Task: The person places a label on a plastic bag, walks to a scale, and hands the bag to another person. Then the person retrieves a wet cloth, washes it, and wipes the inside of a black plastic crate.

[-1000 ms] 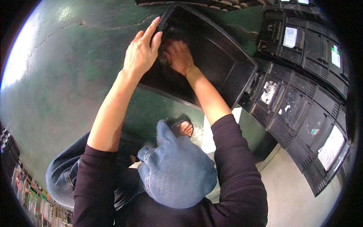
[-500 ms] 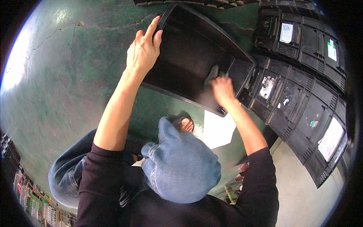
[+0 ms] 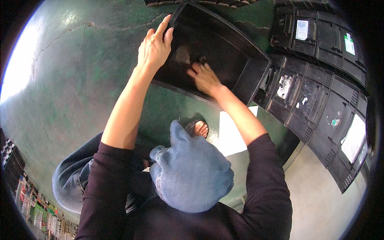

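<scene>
A large black plastic crate (image 3: 218,42) lies open in front of me, tilted, its dark inside facing me. My left hand (image 3: 155,50) grips its left rim, fingers curled over the corner with the index finger stretched along the edge. Inside the crate, my right hand (image 3: 205,78) is low against the inner surface, palm down with bent fingers. Under and beyond its fingers is a greyish, smeared cloth (image 3: 183,55), blurred by motion. A darker bit shows at the fingertips, too unclear to name.
Several black crates (image 3: 316,92) with worn labels stand at the right. A white sheet (image 3: 232,134) lies on the green floor (image 3: 92,76) just below the crate. My denim-covered knee (image 3: 192,172) and sandalled foot (image 3: 199,129) are close by. Shelving (image 3: 40,212) shows at lower left.
My right hand has swept left with the cloth, from the crate's right end toward its middle. My left hand stays on the rim; the crate has barely shifted.
</scene>
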The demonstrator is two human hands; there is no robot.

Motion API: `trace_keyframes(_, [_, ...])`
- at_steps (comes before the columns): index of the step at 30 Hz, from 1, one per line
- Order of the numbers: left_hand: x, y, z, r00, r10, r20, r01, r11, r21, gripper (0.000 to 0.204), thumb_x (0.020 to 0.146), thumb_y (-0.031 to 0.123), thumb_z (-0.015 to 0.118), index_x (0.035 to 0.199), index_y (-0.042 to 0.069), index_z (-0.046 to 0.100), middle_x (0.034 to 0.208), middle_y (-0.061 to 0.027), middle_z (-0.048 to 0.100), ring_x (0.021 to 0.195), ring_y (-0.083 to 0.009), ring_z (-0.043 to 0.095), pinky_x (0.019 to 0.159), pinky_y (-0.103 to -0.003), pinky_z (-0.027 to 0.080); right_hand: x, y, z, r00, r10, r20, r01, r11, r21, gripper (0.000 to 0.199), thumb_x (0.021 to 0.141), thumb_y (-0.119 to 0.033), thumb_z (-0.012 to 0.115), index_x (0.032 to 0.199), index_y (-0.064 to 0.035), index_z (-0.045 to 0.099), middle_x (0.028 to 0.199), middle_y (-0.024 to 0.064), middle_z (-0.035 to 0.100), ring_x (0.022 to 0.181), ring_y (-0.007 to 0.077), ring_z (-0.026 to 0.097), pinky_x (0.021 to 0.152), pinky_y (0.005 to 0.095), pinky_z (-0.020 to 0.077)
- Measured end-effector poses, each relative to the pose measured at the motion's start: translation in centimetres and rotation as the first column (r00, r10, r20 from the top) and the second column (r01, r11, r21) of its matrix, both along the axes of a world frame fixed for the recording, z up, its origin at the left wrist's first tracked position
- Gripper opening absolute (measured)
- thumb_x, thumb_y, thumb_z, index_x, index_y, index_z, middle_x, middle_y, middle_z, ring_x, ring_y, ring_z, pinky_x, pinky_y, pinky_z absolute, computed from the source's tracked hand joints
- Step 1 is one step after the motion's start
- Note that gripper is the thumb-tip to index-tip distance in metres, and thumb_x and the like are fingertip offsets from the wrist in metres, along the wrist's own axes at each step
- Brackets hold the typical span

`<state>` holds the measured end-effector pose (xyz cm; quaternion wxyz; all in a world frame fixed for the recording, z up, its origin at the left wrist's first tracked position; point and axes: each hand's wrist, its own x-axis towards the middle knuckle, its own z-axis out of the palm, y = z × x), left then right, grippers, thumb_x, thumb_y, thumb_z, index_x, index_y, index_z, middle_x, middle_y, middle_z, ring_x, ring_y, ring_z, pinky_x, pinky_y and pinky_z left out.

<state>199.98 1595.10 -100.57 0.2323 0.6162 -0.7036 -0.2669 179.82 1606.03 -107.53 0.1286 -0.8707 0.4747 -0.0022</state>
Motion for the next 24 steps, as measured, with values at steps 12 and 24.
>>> trace_keyframes(12, [0.3, 2.2, -0.3, 0.996, 0.093, -0.016, -0.093, 0.995, 0.036, 0.043, 0.093, 0.037, 0.045, 0.136, 0.03, 0.041, 0.084, -0.0255, 0.056, 0.08, -0.0432, 0.06, 0.073, -0.049, 0.05, 7.7, -0.2, 6.0, 0.627, -0.768, 0.13, 0.349, 0.426, 0.835, 0.026, 0.087, -0.021, 0.053, 0.093, 0.0003, 0.067, 0.085, 0.0156, 0.068, 0.081, 0.0253, 0.065, 0.073, 0.037, 0.047])
trace_keyframes(24, [0.5, 2.4, -0.1, 0.998, 0.045, -0.034, -0.047, 0.997, -0.055, 0.043, 0.094, 0.035, 0.045, 0.136, 0.028, 0.042, 0.081, -0.02, 0.056, 0.075, -0.0361, 0.062, 0.071, -0.046, 0.051, -10.7, 0.7, 12.8, 0.55, -0.816, 0.18, 0.345, 0.418, 0.841, 0.025, 0.076, 0.004, 0.055, 0.099, -0.0013, 0.064, 0.095, 0.0076, 0.066, 0.09, 0.0177, 0.063, 0.084, 0.0282, 0.0487])
